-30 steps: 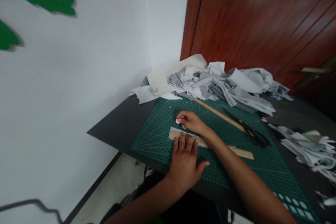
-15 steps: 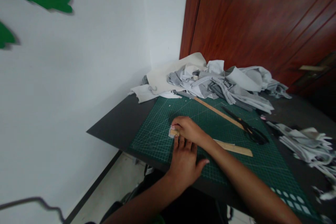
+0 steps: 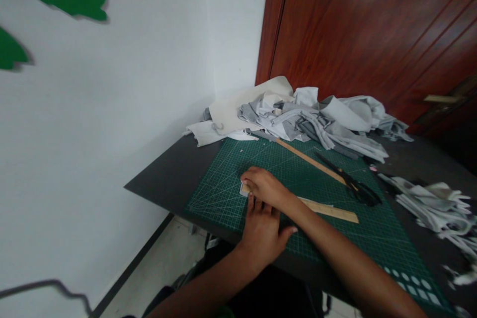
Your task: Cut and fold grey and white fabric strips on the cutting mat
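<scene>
A wooden ruler [image 3: 333, 211] lies slantwise on the green cutting mat [image 3: 216, 198], with a thin pale edge, seemingly of fabric, showing beneath it. My left hand [image 3: 263, 232] rests flat with its fingers on the ruler near its left end, thumb spread to the right. Crossing over just beyond it, my right hand [image 3: 264, 185] is closed at that same left end, its fingertips bent down at the small pale piece [image 3: 244, 191] that sticks out there. Whatever my right fingers pinch is hidden.
Black-handled scissors [image 3: 359, 190] lie across a second, longer wooden ruler [image 3: 309, 159] farther back. A heap of grey and white cloth [image 3: 298, 114] covers the back of the dark table [image 3: 171, 171]. More cloth strips [image 3: 434, 206] lie at the right. A white wall [image 3: 149, 84] borders the left.
My right hand has shifted slightly to the left at the ruler's end, covering more of the wood. My left hand stays in place.
</scene>
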A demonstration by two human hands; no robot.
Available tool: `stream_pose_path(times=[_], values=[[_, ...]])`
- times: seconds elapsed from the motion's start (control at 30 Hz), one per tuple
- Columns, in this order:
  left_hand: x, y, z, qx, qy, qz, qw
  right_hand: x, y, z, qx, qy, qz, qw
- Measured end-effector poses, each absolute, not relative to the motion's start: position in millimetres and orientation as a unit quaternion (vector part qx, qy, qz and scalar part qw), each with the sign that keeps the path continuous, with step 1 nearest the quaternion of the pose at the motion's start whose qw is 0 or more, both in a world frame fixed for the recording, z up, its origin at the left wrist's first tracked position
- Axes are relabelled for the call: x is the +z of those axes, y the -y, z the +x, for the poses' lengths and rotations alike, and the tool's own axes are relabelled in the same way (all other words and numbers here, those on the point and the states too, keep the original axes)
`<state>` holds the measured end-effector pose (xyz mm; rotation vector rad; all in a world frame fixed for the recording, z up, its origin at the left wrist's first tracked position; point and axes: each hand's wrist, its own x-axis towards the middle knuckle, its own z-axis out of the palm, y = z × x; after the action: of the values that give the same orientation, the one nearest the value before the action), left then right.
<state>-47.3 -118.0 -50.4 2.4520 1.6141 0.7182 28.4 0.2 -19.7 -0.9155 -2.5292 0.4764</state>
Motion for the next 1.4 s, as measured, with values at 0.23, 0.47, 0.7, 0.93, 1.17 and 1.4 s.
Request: stream_pose_path(times=[0.23,0.47,0.7,0.93,1.17,1.4], values=[[-52,118,-47,0.242,-0.536,0.806,0.064,-11,5,27,0.14,0.922,-0.332,0.145],[-54,118,-48,0.246,-0.534,0.806,0.067,-7,6,28,0.121,0.925,-0.332,0.14],[-53,117,-47,0.235,-0.536,0.809,0.057,0,3,36,0.101,0.928,-0.346,0.092],[-54,117,-47,0.242,-0.535,0.808,0.047,-4,3,33,0.075,0.931,-0.346,0.093],[-51,118,-48,0.245,-0.527,0.811,0.066,-15,5,23,0.092,0.922,-0.349,0.137],[-54,117,-47,0.243,-0.535,0.808,0.053,-9,5,31,0.119,0.92,-0.346,0.138]])
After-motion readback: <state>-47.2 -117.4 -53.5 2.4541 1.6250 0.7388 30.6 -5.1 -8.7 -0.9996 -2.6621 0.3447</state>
